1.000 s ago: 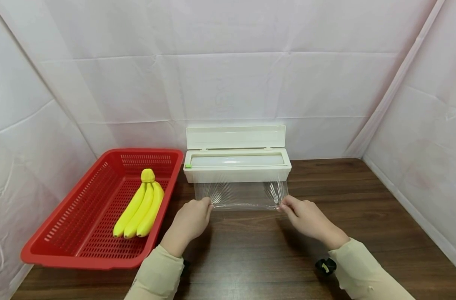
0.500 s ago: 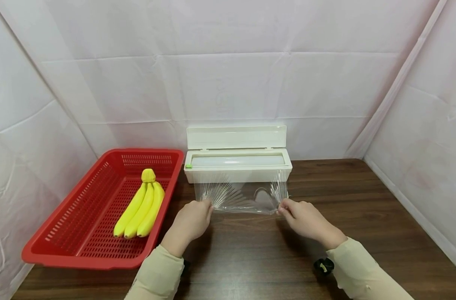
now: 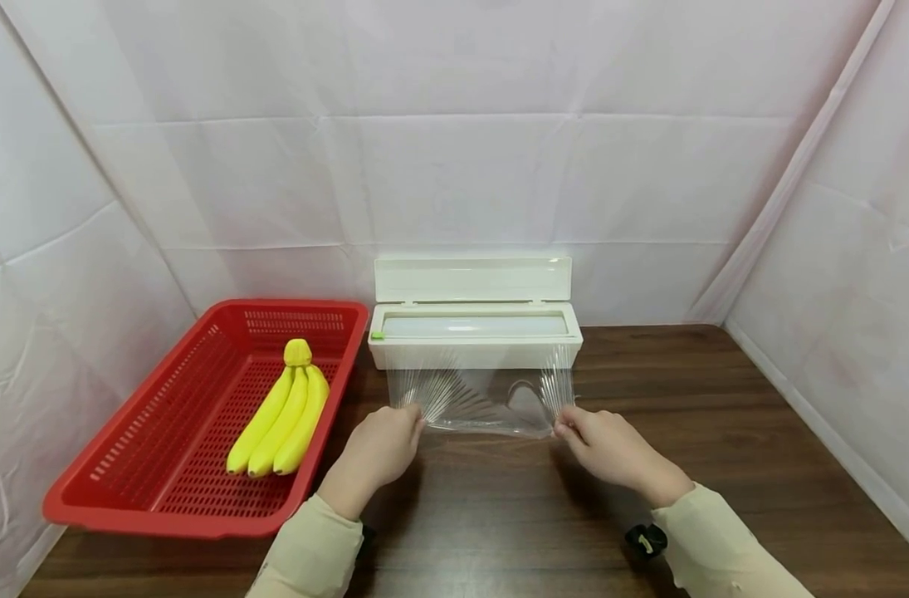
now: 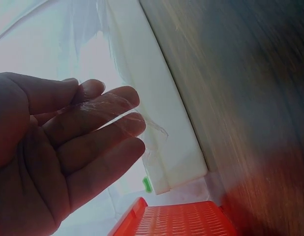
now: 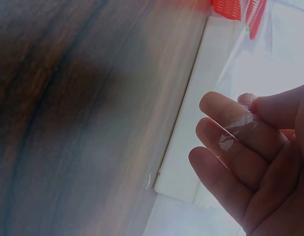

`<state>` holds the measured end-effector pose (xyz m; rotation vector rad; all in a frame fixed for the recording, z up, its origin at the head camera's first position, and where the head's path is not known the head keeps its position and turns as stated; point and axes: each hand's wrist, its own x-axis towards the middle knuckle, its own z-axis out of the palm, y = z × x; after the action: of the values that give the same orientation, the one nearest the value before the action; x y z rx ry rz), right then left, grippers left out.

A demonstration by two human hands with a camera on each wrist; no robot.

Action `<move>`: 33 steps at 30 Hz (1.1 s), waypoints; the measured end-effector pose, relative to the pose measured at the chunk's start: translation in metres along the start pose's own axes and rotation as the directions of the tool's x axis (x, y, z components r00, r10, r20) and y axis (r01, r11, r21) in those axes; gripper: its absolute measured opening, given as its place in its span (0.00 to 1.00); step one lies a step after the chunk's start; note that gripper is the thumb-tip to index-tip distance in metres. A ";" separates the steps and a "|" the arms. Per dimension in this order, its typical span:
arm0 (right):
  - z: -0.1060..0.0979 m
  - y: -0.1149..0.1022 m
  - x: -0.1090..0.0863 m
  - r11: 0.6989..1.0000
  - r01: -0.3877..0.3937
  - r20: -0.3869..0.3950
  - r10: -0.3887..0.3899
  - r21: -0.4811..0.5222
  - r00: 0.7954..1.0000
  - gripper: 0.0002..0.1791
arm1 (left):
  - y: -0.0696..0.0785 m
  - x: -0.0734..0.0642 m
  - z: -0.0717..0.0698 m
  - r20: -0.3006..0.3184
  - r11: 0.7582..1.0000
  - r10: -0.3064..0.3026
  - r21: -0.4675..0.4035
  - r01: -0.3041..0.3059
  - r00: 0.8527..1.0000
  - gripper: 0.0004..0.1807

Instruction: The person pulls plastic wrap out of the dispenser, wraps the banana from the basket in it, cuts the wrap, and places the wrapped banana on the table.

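A sheet of clear plastic wrap [image 3: 491, 407] stretches from the white wrap dispenser [image 3: 476, 355] toward the person, creased near both hands. My left hand [image 3: 383, 440] pinches its left front corner between thumb and forefinger. At the right front corner, my right hand [image 3: 611, 448] pinches it the same way. In the left wrist view the other fingers [image 4: 100, 162] extend past the pinch, with film lying over them. The right wrist view shows film caught under the thumb [image 5: 282, 108]. The dispenser's lid [image 3: 472, 281] stands raised, and a green slider [image 3: 378, 335] sits at its left end.
A red plastic basket [image 3: 73, 498] stands on the left, holding a bunch of yellow bananas [image 3: 282, 419]. Brown wooden tabletop [image 3: 484, 531] lies in front of the dispenser. White cloth walls [image 3: 454, 183] enclose the back and sides.
Both hands have come slightly nearer the person, drawing the film a little farther from the dispenser. Creases in the film have spread. The head view has shifted slightly.
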<state>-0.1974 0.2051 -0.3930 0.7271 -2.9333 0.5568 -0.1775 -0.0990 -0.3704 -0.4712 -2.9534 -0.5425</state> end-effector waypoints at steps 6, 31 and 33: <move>-0.001 -0.002 -0.001 1.000 0.010 0.009 -0.010 -0.003 1.000 0.07 | -0.002 -0.002 -0.001 0.028 0.999 -0.010 -0.032 0.010 1.000 0.07; -0.003 -0.004 0.000 0.999 0.009 0.046 -0.007 -0.038 0.999 0.08 | -0.001 -0.007 0.005 0.018 0.999 0.030 0.013 -0.030 0.999 0.08; -0.003 -0.005 -0.001 0.999 0.008 0.056 -0.006 -0.032 0.998 0.08 | -0.001 -0.008 0.006 0.021 1.000 0.030 0.009 -0.030 0.999 0.08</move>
<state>-0.1945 0.2025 -0.3891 0.7614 -2.9821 0.4956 -0.1705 -0.0998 -0.3770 -0.5228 -2.9621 -0.5237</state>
